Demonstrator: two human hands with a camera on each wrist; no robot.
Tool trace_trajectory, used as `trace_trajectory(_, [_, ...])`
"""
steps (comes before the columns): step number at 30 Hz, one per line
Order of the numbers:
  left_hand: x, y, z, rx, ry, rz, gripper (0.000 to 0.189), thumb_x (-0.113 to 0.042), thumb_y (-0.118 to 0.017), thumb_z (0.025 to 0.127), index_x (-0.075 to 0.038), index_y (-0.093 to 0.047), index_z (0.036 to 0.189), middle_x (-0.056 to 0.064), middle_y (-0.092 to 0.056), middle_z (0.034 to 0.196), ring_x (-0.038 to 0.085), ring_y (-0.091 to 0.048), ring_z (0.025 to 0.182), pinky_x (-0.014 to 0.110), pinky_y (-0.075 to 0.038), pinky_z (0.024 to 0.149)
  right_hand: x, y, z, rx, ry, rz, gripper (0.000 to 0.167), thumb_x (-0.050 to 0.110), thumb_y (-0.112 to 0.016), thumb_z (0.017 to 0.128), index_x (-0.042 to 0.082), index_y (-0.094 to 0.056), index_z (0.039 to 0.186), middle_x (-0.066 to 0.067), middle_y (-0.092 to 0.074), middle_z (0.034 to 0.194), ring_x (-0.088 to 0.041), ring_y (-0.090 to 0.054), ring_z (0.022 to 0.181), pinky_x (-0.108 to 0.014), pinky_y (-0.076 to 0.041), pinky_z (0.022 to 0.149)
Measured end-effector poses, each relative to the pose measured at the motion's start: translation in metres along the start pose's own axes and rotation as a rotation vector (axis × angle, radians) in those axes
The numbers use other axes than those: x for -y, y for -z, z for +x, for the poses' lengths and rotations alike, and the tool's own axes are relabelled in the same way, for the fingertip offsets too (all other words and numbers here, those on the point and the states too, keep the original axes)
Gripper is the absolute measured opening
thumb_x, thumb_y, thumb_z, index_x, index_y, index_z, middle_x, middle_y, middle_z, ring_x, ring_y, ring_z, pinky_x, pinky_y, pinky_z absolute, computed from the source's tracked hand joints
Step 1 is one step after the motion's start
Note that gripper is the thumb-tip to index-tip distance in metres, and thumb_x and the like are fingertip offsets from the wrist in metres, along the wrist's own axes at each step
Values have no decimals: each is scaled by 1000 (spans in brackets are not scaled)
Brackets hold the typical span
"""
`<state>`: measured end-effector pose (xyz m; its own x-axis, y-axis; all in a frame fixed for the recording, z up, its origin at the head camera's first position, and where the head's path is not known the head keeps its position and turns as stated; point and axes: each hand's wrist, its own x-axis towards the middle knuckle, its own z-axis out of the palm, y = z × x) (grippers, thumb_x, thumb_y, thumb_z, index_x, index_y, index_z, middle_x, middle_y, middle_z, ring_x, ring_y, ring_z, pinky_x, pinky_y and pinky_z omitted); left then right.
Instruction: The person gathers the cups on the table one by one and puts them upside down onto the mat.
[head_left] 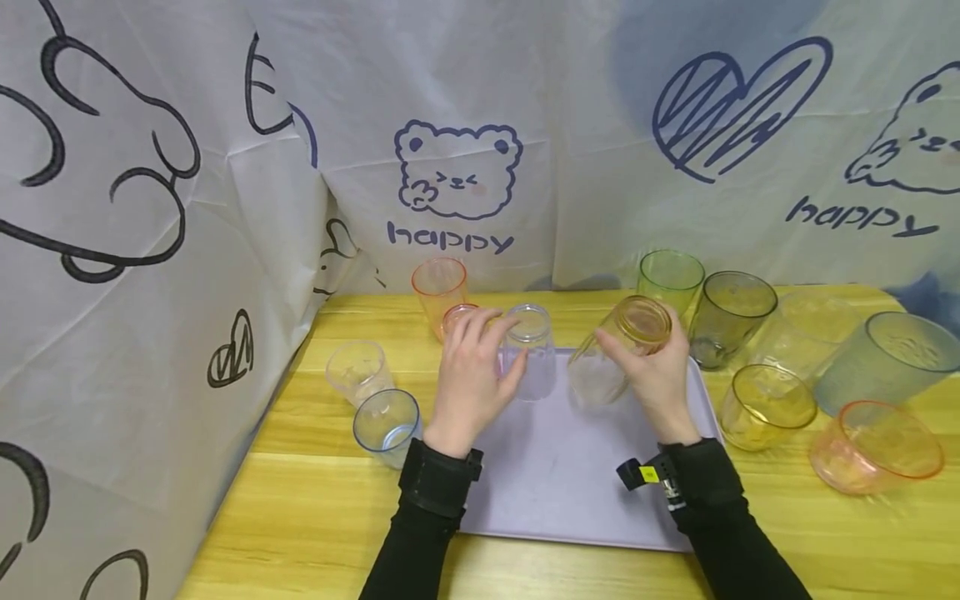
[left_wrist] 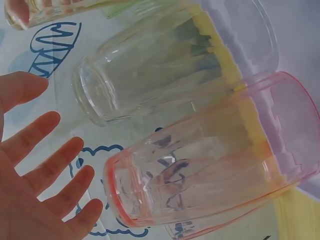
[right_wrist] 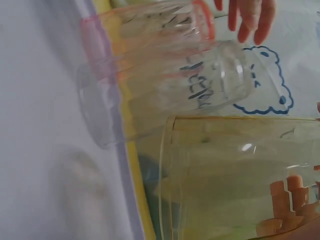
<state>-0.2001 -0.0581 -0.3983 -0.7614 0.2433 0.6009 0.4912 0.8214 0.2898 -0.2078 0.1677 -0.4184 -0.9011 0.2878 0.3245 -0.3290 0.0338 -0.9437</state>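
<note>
My right hand (head_left: 660, 375) grips a yellow-amber tumbler (head_left: 603, 367) near its base, holding it upside down and tilted above the lavender tray (head_left: 570, 500). Through the tumbler's wall in the right wrist view, its fingers (right_wrist: 287, 200) show curled around the far side. A clear tumbler (head_left: 532, 367) stands mouth down at the tray's back edge. Beside it is an upturned tumbler with a red-pink base (left_wrist: 200, 165), mostly hidden behind my left hand (head_left: 471, 383) in the head view. That hand hovers with spread fingers, apart from both tumblers in the left wrist view.
On the wooden table (head_left: 315, 508), an orange-rimmed glass (head_left: 435, 287), a clear one (head_left: 352, 375) and a blue-rimmed one (head_left: 386, 429) stand left. Right are several more, among them green (head_left: 670, 279), grey (head_left: 727, 317) and yellow (head_left: 765, 412). A printed cloth (head_left: 585, 167) hangs behind.
</note>
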Motion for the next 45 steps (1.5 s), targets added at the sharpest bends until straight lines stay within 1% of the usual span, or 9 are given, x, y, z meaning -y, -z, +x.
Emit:
trace_trajectory(3, [2, 0, 0, 8, 3, 11, 38, -26, -74, 89, -15, -67, 125, 10, -63, 130, 31, -54, 128, 48, -41, 115, -7, -3, 1, 24, 19, -97, 60, 1, -83, 77, -3, -53, 128, 6, -60, 110, -4, -58, 105, -19, -45, 96])
trace_trajectory(7, [4, -2, 0, 27, 14, 24, 38, -27, -73, 90, -16, -67, 126, 10, -63, 132, 31, -53, 130, 50, -40, 116, -16, -8, 5, 74, 18, -166, 63, 7, -84, 78, -3, -52, 131, -7, -63, 117, -4, -57, 106, -21, -45, 98])
trace_trajectory(11, [4, -3, -1, 41, 18, 32, 38, -29, -72, 91, -16, -68, 126, 11, -63, 132, 33, -53, 132, 53, -40, 116, -24, -14, 10, 108, 19, -217, 64, 7, -85, 77, -2, -51, 132, -19, -63, 122, -15, -57, 109, -26, -45, 98])
trace_trajectory(14, [4, -5, -1, 48, 19, 38, 38, -29, -72, 91, -16, -68, 126, 11, -64, 132, 34, -53, 132, 54, -40, 115, -29, -18, 13, 133, 10, -244, 65, 9, -86, 77, -2, -52, 131, -20, -63, 123, -25, -59, 111, -32, -46, 100])
trace_trajectory(20, [4, -6, -2, 57, 22, 57, 35, -29, -72, 92, -17, -69, 125, 10, -64, 131, 33, -53, 132, 53, -40, 115, -35, -22, 17, 176, 2, -247, 66, 12, -87, 77, -1, -52, 131, -22, -62, 125, -35, -60, 117, -45, -46, 105])
trace_trajectory(30, [3, -7, -3, 58, 15, 81, 34, -30, -72, 92, -17, -70, 123, 9, -65, 130, 32, -55, 129, 52, -40, 114, -43, -22, 20, 237, -13, -282, 72, 14, -87, 77, 1, -48, 136, -21, -59, 132, -37, -55, 125, -49, -43, 109])
trace_trajectory(34, [3, -7, -3, 53, 15, 79, 33, -30, -72, 92, -17, -71, 123, 9, -65, 130, 32, -55, 129, 52, -40, 114, -44, -17, 19, 290, -43, -248, 76, 11, -86, 78, 2, -42, 141, -20, -55, 138, -34, -52, 129, -50, -39, 114])
trace_trajectory(39, [3, -7, -4, 54, 19, 74, 33, -30, -72, 92, -17, -71, 123, 9, -65, 130, 32, -55, 129, 52, -40, 113, -41, -3, 14, 323, -105, -236, 86, 9, -84, 79, 6, -34, 149, -22, -48, 144, -36, -44, 135, -57, -30, 120])
trace_trajectory(45, [4, -9, -3, 56, 21, 88, 33, -30, -73, 92, -18, -71, 122, 9, -65, 131, 32, -55, 129, 51, -39, 114, -41, 9, 6, 377, -152, -298, 93, 5, -83, 78, 2, -27, 152, -29, -41, 148, -45, -39, 140, -62, -30, 120])
